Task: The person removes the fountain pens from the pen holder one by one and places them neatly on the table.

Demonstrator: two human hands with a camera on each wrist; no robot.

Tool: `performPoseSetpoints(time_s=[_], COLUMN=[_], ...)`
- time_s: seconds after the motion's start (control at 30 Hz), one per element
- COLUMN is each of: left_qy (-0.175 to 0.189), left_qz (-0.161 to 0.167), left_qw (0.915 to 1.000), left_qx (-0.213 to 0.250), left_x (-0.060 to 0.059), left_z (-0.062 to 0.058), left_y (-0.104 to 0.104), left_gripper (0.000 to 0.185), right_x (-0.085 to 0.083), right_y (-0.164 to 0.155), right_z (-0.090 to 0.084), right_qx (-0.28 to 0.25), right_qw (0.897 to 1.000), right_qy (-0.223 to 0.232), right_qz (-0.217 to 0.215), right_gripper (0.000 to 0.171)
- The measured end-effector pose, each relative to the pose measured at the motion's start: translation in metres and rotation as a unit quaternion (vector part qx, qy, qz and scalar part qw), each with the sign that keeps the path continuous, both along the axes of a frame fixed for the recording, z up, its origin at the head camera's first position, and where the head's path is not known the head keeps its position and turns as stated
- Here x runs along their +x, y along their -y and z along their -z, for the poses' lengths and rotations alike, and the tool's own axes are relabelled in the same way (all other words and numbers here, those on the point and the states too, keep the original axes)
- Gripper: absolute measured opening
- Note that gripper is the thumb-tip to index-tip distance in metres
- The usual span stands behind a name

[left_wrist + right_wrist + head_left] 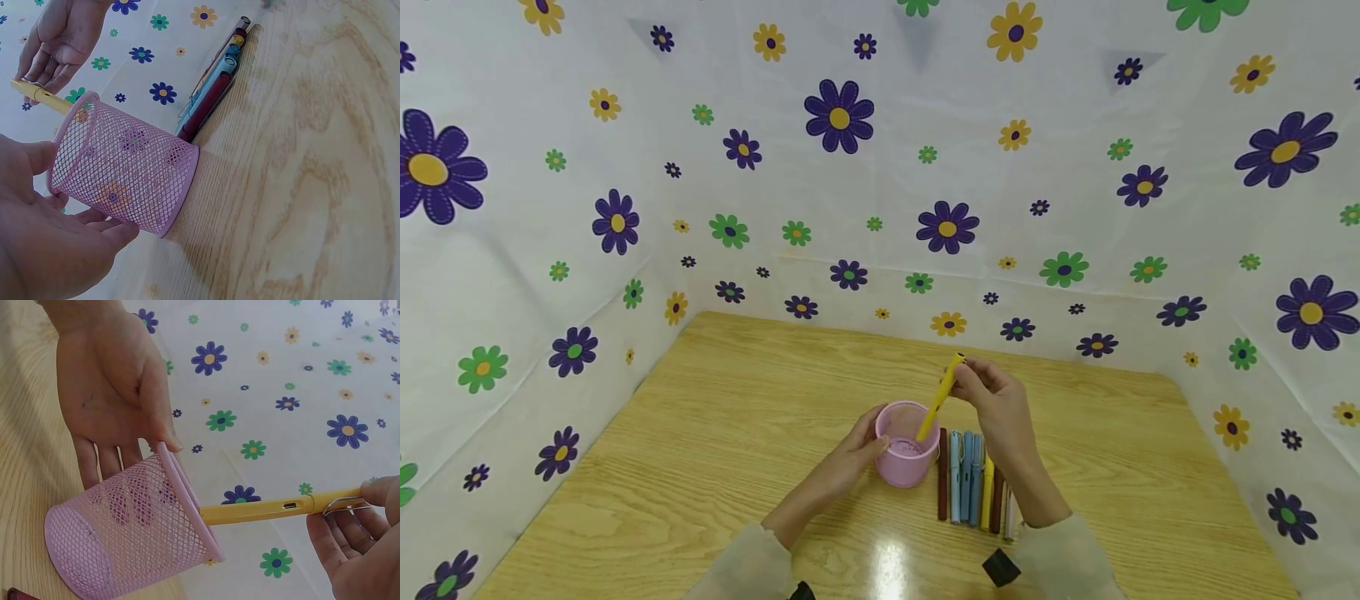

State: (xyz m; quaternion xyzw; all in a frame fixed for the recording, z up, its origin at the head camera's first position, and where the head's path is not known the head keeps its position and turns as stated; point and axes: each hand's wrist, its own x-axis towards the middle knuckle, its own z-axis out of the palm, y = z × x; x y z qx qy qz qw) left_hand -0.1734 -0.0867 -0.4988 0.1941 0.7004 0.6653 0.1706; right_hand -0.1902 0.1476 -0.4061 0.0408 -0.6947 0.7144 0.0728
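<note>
A pink mesh pen cup [904, 473] stands upright on the table. My left hand [852, 454] holds it from the left, thumb at the rim and fingers along the mesh side, as the left wrist view shows. Between thumb and fingers, my right hand [1003, 412] pinches a yellow pen [262, 511] near its clip end. The pen slants down across the cup's rim, its lower end inside the opening. In the right wrist view, the metal clip [344, 501] lies by the right fingertips.
Right of the cup, several pens lie side by side: a dark red pen [942, 475], light blue pens [955, 477], another yellow pen [987, 496] and others partly under the right forearm. A flower-patterned white sheet [880, 183] walls the wooden table [737, 400] at the back and sides.
</note>
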Motion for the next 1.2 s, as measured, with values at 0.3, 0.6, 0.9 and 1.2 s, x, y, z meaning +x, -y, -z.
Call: performPoseSetpoints(time_s=[0.3, 0.6, 0.9, 1.2], left_qy=[-0.004, -0.004, -0.006, -0.008], left_qz=[0.007, 0.004, -0.001, 0.007], left_qw=[0.9999, 1.0000, 1.0000, 0.9999], left_qx=[0.006, 0.004, 0.000, 0.002], left_x=[0.000, 0.000, 0.000, -0.001], left_z=[0.000, 0.001, 0.002, 0.002], left_y=[0.000, 0.001, 0.000, 0.001], left_gripper=[0.061, 0.061, 0.061, 0.061], right_x=[0.003, 0.006, 0.009, 0.012], right_y=[-0.010, -0.018, -0.029, -0.044], right_z=[0.000, -0.004, -0.009, -0.007], right_qx=[-0.012, -0.042, -0.043, -0.035], right_qw=[1.000, 0.999, 0.999, 0.999], right_qy=[-0.008, -0.004, 0.000, 0.004], right_qz=[-0.003, 0.010, 0.014, 0.023], right_gripper=[0.037, 0.039, 0.039, 0.035])
